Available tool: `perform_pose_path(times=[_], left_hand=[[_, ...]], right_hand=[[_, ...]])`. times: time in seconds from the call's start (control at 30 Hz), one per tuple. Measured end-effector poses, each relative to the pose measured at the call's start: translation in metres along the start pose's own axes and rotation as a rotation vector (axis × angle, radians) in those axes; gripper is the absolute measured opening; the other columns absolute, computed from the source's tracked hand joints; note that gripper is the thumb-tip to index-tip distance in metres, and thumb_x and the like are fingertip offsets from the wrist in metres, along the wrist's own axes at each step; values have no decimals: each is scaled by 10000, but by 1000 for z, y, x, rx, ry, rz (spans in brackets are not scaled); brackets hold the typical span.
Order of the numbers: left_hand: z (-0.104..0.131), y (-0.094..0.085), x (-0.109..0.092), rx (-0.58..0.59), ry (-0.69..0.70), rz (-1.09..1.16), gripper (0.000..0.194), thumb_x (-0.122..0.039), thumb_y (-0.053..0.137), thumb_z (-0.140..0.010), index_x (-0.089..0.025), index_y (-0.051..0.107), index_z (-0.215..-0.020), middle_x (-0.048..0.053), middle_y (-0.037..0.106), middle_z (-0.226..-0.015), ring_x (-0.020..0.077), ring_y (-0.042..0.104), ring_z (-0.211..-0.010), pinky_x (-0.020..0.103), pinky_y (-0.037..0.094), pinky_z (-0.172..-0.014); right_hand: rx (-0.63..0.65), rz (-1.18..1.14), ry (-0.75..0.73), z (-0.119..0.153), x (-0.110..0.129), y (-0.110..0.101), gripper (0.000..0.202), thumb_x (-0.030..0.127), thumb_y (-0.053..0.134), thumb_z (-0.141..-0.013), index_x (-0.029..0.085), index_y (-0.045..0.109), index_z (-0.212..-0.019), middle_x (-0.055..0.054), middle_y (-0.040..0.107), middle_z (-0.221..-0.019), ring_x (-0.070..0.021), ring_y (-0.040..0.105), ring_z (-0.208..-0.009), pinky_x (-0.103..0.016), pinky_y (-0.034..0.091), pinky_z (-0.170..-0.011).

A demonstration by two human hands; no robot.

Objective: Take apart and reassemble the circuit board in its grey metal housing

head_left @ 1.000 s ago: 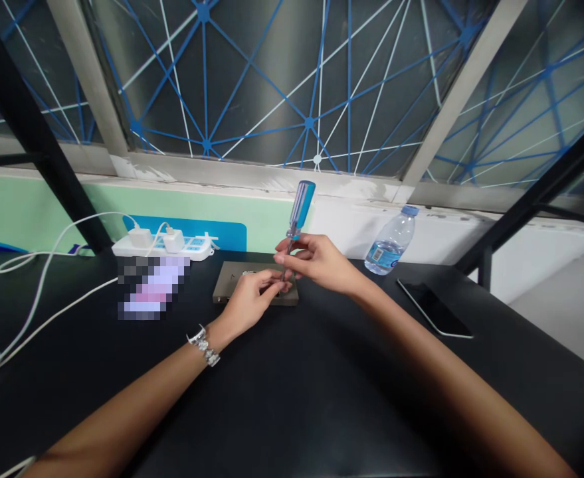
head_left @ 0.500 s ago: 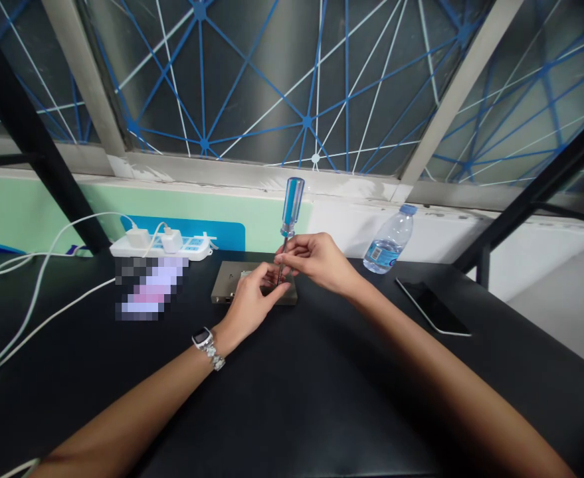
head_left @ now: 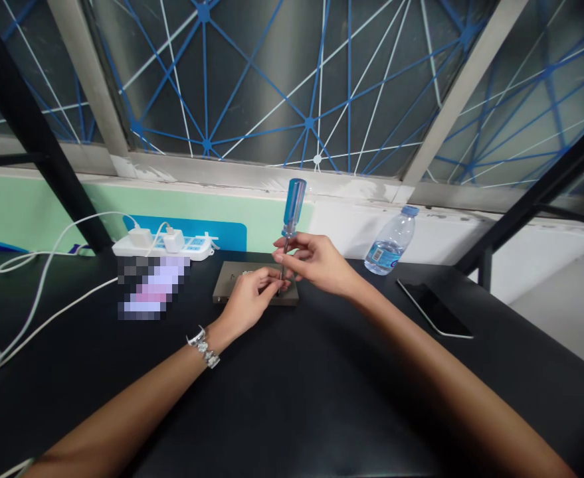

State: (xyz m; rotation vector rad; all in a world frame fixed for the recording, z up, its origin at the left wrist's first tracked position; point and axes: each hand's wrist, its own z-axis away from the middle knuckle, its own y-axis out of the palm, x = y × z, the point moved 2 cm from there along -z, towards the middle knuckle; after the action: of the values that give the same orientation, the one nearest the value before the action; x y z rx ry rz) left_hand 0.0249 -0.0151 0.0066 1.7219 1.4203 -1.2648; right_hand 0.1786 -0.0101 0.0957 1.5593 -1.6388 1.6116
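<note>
A screwdriver (head_left: 294,202) with a clear blue handle stands nearly upright, tip down, over a flat grey-brown box (head_left: 229,279) on the black table. My right hand (head_left: 316,262) pinches its shaft just below the handle. Over the box's right part, my left hand (head_left: 252,295) has its thumb and fingers closed together near the screwdriver's tip. Whether these fingers grip the tip or something small cannot be made out. The tip itself is hidden by the fingers. A silver watch (head_left: 203,346) is on my left wrist.
Behind on the left lies a white power strip (head_left: 196,247) with two plugs and white cables. A blurred-out lit item (head_left: 155,289) is in front of it. At the right are a water bottle (head_left: 390,242) and a phone (head_left: 434,309) on the black table (head_left: 321,398).
My left thumb and fingers have drawn closer together around the screwdriver's lower end, and the left wrist has turned and shifted slightly left. My right hand keeps its pinch on the shaft.
</note>
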Motion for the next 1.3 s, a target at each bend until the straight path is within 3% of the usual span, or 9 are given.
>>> perform_pose_path(times=[0.07,0.17,0.3,0.47,0.63,0.87,1.0,1.13,1.3], left_hand=[[0,-1,-1,31,18,-9,164,-267,546,-941,-156,652,-998,88,729,-976,199,702,-940,340,542,-897],[0,-1,-2,64,43,-46,177,-270,514,-959,-158,640,-1015,89,716,-998,199,690,-968,346,530,-917],[2,1,-7,15,78,-125,181,-277,567,-934,-189,603,-1088,71,706,-1053,191,688,-971,337,527,-912],[2,3,-9,-153,72,-249,168,-312,685,-854,-189,590,-920,32,693,-875,170,678,-787,290,544,-754],[1,3,-2,-133,43,-179,145,-307,670,-863,-175,611,-867,35,700,-835,177,687,-767,281,544,-723],[-1,-2,2,66,29,-18,168,-266,526,-955,-159,648,-996,76,726,-984,198,702,-943,337,543,-895],[-1,-2,-1,108,49,-50,168,-254,506,-962,-167,640,-1015,77,718,-1016,197,690,-978,339,539,-907],[2,1,-6,19,71,-75,200,-264,604,-912,-186,584,-1095,71,706,-1046,191,684,-1004,337,527,-931],[1,4,-2,-155,37,-129,220,-327,722,-822,-180,580,-903,28,674,-855,167,673,-808,292,538,-783]], right_hand=[[107,-75,27,2,5,-2,341,305,620,-852,154,608,-1158,-97,710,-1044,-134,694,-640,-237,538,-514],[135,-105,39,3,7,-4,263,241,603,-845,137,633,-1085,-89,727,-963,-132,698,-650,-219,540,-523],[63,-89,-9,1,3,-3,177,304,682,-819,152,617,-881,-22,675,-691,-143,681,-606,-214,527,-499],[-69,-79,-38,-2,-5,3,264,353,744,-777,183,543,-799,5,631,-644,-140,651,-548,-220,503,-450],[-167,-3,-37,-2,-10,5,303,377,756,-767,197,512,-769,24,588,-638,-137,635,-540,-243,516,-480],[101,-100,58,0,0,-1,303,329,663,-849,158,602,-1092,-81,689,-1001,-122,683,-619,-227,552,-521],[127,-110,54,1,3,-3,203,279,633,-862,137,627,-1007,-64,713,-853,-135,694,-630,-218,535,-524],[61,-79,-31,0,-1,-1,162,287,692,-821,160,593,-835,-7,664,-669,-139,673,-599,-217,483,-500],[-98,0,-81,-1,-5,5,217,281,726,-774,186,532,-753,13,629,-650,-124,623,-572,-241,476,-533]])
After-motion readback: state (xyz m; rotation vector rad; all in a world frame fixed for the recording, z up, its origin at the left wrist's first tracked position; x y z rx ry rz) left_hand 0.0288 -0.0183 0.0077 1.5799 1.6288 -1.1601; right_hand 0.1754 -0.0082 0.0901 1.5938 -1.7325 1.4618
